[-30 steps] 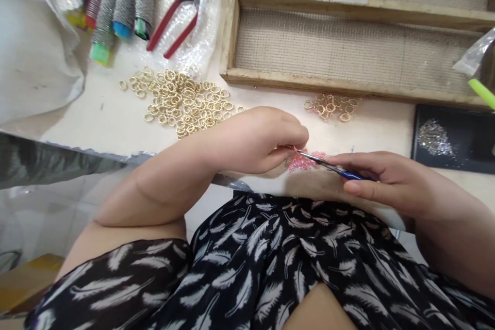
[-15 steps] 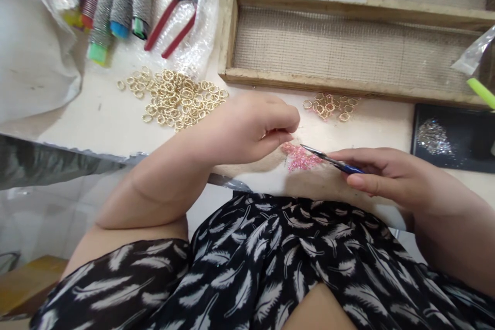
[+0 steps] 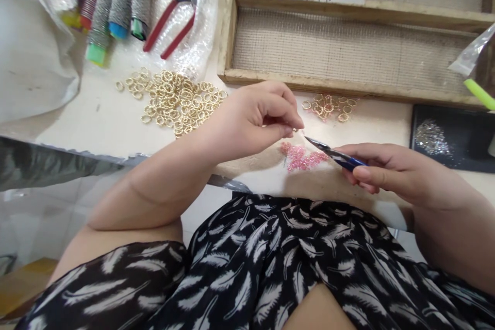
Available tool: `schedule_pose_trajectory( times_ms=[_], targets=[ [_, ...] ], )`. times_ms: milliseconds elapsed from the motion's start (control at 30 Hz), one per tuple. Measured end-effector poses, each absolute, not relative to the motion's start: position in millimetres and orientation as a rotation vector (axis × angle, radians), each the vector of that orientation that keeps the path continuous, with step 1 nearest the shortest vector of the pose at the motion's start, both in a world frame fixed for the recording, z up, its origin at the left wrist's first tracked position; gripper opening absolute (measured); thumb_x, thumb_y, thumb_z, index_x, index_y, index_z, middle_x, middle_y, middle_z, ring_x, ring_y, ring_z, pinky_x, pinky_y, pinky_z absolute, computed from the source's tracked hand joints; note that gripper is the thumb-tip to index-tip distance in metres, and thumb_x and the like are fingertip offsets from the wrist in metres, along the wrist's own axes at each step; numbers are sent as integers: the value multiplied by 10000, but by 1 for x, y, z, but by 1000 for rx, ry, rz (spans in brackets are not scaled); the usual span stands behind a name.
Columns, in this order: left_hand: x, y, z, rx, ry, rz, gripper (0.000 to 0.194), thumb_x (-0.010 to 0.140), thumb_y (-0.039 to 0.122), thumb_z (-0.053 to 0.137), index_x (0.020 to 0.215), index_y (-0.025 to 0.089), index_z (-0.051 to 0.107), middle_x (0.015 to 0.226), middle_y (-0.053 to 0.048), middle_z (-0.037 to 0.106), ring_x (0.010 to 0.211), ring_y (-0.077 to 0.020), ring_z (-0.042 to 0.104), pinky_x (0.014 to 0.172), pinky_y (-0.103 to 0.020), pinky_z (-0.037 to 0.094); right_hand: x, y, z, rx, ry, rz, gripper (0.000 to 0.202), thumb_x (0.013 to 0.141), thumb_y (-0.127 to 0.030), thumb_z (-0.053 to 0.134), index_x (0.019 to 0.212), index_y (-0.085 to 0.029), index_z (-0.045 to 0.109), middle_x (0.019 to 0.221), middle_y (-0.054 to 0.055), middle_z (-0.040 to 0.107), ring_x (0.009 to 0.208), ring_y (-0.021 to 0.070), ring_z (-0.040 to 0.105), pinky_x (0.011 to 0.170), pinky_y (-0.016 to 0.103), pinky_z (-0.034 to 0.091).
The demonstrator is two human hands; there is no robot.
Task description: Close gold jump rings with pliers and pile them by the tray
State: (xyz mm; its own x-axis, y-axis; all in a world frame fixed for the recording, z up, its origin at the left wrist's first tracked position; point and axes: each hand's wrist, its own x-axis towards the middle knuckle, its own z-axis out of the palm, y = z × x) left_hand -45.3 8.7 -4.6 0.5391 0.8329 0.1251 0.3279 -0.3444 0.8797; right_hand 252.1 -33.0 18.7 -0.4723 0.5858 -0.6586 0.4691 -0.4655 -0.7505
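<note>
My left hand (image 3: 266, 118) is closed in a pinch, and a small gold ring (image 3: 296, 130) peeks out at the fingertips, mostly hidden. In my right hand (image 3: 381, 167) are slim pointed pliers (image 3: 328, 152) with blue handles. Their tips point left and lie just short of the pinched fingers. Beneath the tool is a heap of tiny pink beads (image 3: 303, 159) on the table. A few gold rings (image 3: 328, 106) with bits of pink lie beyond the hands. Left of my left wrist spreads a large pile of twisted gold rings (image 3: 178, 98).
A wooden frame with mesh (image 3: 309, 82) lies at the back. On the right sits a black tray (image 3: 464, 139) holding sparkly silver bits (image 3: 433, 138). Red-handled pliers (image 3: 170, 26) rest on bubble wrap beside several coil-wrapped tubes (image 3: 119, 5). A strip of clear plastic (image 3: 474, 51) hangs at right.
My left fingers have shifted slightly, and the gold ring now shows at their tips. The pliers have risen a little, tilting more steeply, and my right fingers have curled further around the handles.
</note>
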Motion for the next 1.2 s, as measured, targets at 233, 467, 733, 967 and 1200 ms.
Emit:
schedule_pose_trajectory(
  times_ms=[233, 467, 733, 967, 1200],
  targets=[
    [-43, 8, -2, 2048, 822, 644, 130, 966, 165, 626, 898, 202, 731, 912, -62, 796, 892, -161, 742, 784, -270, 574, 249, -34, 18, -1554, -1534, 2106, 574, 826, -686, 817, 1191, -244, 853, 716, 3, 638, 578, 138, 514, 499, 255, 451],
    [-43, 8, -4, 2162, 790, 629, 183, 997, 207, 567, 885, 225, 710, 918, -51, 782, 888, -160, 733, 818, -269, 572, 248, -34, 18, -1533, -1582, 2087, 560, 839, -692, 801, 1169, -242, 856, 707, -1, 618, 578, 139, 517, 497, 254, 458],
    [-44, 10, -4, 2167, 769, 659, 208, 988, 209, 558, 842, 235, 704, 897, -39, 757, 848, -157, 723, 769, -278, 575, 249, -35, 18, -1562, -1530, 2135, 600, 828, -686, 814, 1219, -233, 845, 721, 4, 618, 585, 140, 503, 513, 263, 450],
    [-43, 9, -3, 2177, 776, 636, 212, 983, 209, 553, 838, 239, 703, 911, -40, 758, 850, -158, 723, 757, -277, 574, 249, -34, 18, -1556, -1517, 2152, 586, 838, -687, 812, 1210, -235, 844, 732, 4, 615, 592, 140, 501, 523, 271, 451],
    [-45, 10, -10, 2239, 719, 708, 209, 978, 179, 557, 842, 227, 709, 895, -38, 746, 828, -154, 713, 741, -269, 565, 251, -35, 18, -1562, -1492, 2173, 647, 827, -709, 821, 1229, -203, 831, 720, -4, 608, 583, 120, 489, 517, 246, 433]
  ],
)
